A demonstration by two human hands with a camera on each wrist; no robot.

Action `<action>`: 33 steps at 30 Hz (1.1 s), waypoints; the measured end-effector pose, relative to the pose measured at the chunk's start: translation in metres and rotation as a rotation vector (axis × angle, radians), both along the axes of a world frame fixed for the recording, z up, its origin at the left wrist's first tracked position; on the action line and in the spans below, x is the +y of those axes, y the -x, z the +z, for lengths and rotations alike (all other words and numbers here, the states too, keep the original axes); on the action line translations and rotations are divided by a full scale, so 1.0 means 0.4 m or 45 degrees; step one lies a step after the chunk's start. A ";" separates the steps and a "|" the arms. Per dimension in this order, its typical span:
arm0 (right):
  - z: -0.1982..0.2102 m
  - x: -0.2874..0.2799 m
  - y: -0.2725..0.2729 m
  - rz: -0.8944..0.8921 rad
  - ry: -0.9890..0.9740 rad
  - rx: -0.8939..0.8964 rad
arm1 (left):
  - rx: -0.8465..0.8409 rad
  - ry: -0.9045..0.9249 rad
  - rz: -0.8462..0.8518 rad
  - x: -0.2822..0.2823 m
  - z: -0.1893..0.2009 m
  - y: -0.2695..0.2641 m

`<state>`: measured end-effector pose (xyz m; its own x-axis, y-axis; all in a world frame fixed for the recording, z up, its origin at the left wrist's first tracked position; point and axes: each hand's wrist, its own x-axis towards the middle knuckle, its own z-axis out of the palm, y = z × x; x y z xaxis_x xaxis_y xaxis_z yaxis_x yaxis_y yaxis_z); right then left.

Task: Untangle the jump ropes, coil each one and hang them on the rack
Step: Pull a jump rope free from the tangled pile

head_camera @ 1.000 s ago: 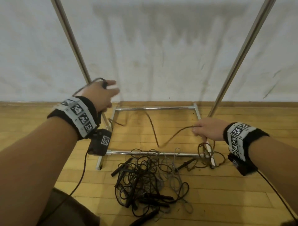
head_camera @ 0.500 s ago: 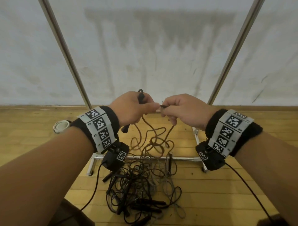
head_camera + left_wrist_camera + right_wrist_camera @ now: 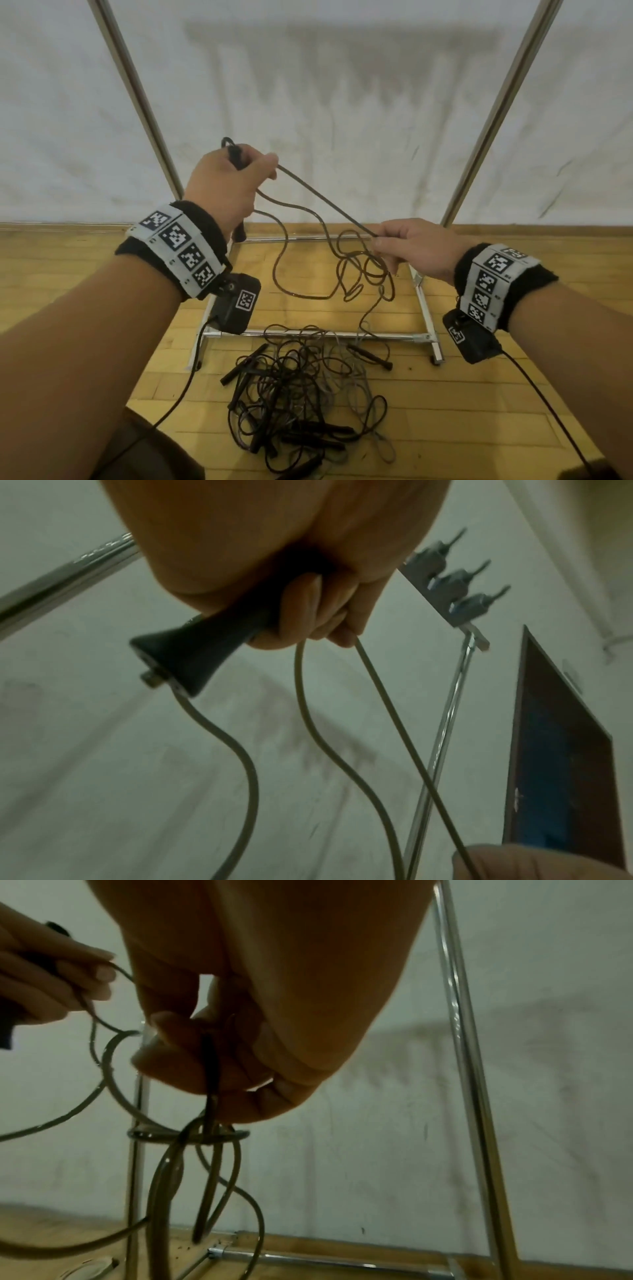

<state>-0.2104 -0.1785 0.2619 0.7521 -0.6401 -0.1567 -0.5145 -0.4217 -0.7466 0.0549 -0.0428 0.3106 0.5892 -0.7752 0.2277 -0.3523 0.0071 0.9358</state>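
A brown jump rope [image 3: 325, 202] runs taut between my two hands. My left hand [image 3: 229, 181] is raised and grips its black handle [image 3: 192, 658] together with a turn of the cord. Lower and to the right, my right hand [image 3: 407, 246] pinches the cord [image 3: 209, 1053], and knotted loops [image 3: 363, 270] hang under it. A tangled heap of black and grey jump ropes [image 3: 301, 394] with several black handles lies on the wooden floor below. The chrome rack [image 3: 329, 334] stands behind the heap, its hooks [image 3: 455, 580] showing in the left wrist view.
Two slanted chrome uprights [image 3: 137, 99] [image 3: 503, 102] of the rack rise against a stained white wall. The rack's base frame [image 3: 424, 308] rests on the wooden floor. A dark door [image 3: 561, 750] stands to the right in the left wrist view. Camera cables [image 3: 181, 394] trail from both wrists.
My hands, close together half a second ago, have drawn apart: the left rose, the right dropped to the right, pulling a length of brown rope taut between them.
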 end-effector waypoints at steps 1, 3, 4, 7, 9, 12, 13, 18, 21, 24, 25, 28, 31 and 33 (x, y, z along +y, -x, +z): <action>-0.012 -0.006 0.006 0.006 0.014 0.017 | -0.026 -0.009 0.010 0.003 -0.004 -0.003; -0.037 -0.019 0.014 0.041 0.111 0.114 | -0.079 -0.025 0.027 0.007 -0.008 -0.005; -0.047 -0.027 0.019 0.048 0.166 0.169 | -0.121 -0.038 0.031 0.009 -0.008 -0.007; -0.068 -0.046 0.034 0.014 0.235 0.257 | -0.274 -0.105 0.019 0.015 -0.007 -0.015; -0.078 -0.046 0.036 0.021 0.266 0.325 | -0.467 -0.255 0.007 0.016 -0.008 -0.025; -0.064 -0.036 0.029 -0.021 0.324 0.321 | -0.804 -0.598 -0.065 0.023 -0.016 -0.052; -0.046 -0.032 0.024 -0.075 0.313 0.255 | -0.834 -0.687 -0.117 0.029 -0.024 -0.063; 0.068 0.010 -0.019 -0.250 0.133 -0.281 | -0.600 -0.786 -0.216 0.041 -0.090 -0.063; 0.135 0.041 -0.044 -0.241 0.040 -0.646 | -0.461 -0.684 -0.187 0.016 -0.108 -0.032; 0.162 0.049 -0.060 -0.265 -0.020 -0.756 | -0.404 -0.632 -0.219 0.005 -0.115 -0.012; 0.157 0.052 -0.060 -0.296 0.007 -0.689 | -0.390 -0.635 -0.235 0.006 -0.117 -0.005; 0.146 0.057 -0.063 -0.275 0.079 -0.647 | -0.455 -0.671 -0.259 0.003 -0.126 0.010; 0.158 0.063 -0.075 -0.208 0.034 -0.735 | -0.400 -0.631 -0.275 0.004 -0.132 0.012; 0.146 0.069 -0.079 -0.228 -0.039 -0.708 | -0.297 -0.590 -0.313 -0.001 -0.137 0.023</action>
